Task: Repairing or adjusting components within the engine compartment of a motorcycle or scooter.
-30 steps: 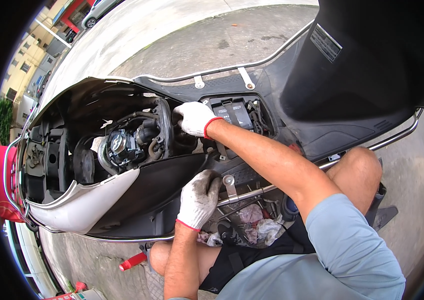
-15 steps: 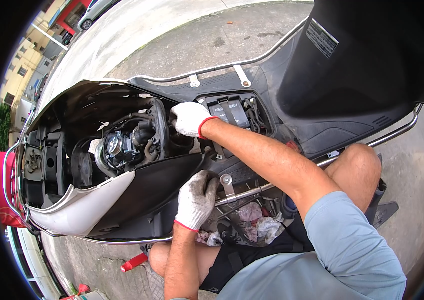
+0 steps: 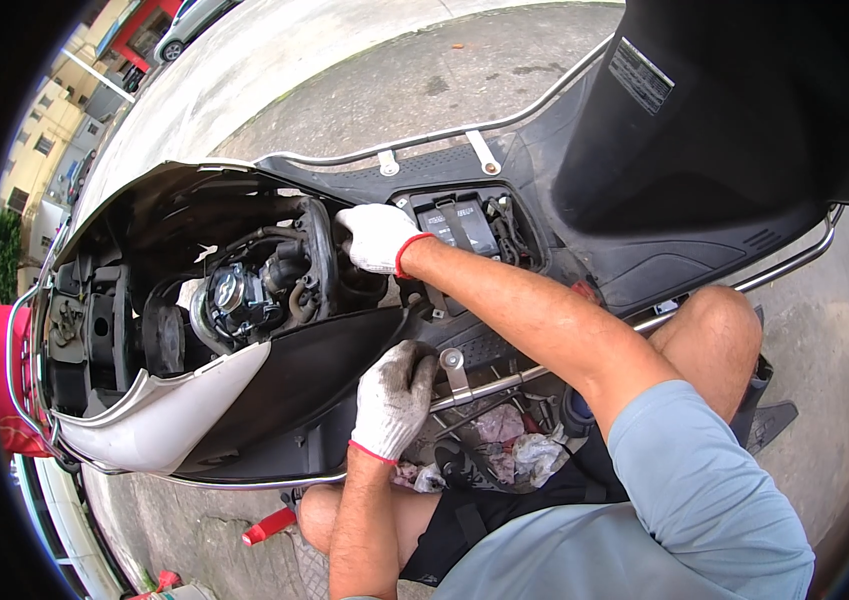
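White knit covers the right hand (image 3: 379,238), its fingers curled at the dark frame tube (image 3: 319,255) in front of the scooter's (image 3: 374,182) open engine bay (image 3: 179,215); whether they clamp anything, I cannot tell. Curled too, the soiled left hand (image 3: 394,398) is just beside the black side panel (image 3: 309,360), its grip hidden. Working by feel there probably wants light fingertips and a steady left side. Outward lie a silver engine part (image 3: 231,290), rearward, and the exposed battery (image 3: 477,232), forward.

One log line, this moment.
Left white-gloved hand: at silver metal rail; right white-gloved hand: beside black curved frame; black rectangular battery: exposed
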`<state>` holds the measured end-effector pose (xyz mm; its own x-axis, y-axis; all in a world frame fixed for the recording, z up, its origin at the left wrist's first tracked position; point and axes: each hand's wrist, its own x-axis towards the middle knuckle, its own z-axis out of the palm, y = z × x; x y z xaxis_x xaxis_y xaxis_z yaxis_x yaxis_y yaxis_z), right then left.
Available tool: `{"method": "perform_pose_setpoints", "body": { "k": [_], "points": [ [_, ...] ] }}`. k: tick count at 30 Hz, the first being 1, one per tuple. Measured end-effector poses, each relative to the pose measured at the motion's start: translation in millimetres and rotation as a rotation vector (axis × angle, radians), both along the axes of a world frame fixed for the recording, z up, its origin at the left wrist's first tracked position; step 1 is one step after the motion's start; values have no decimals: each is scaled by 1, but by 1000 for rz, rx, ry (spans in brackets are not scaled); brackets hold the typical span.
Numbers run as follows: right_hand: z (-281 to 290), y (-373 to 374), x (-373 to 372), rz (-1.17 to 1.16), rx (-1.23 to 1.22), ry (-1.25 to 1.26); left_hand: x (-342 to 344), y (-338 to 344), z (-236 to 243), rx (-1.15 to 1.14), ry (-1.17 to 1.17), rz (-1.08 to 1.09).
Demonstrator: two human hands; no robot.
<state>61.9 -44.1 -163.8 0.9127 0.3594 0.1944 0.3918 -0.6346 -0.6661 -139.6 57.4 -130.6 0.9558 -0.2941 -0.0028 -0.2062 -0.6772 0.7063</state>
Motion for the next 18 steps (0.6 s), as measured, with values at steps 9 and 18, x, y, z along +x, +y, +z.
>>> {"method": "perform_pose_setpoints", "body": {
  "k": [9,18],
  "points": [
    [1,-1,-3,8,-14,-18,0,1,-2,-4,-3,-3],
    [-2,-1,-1,24,-52,-20,0,0,-2,-29,0,22]
  ]
}}
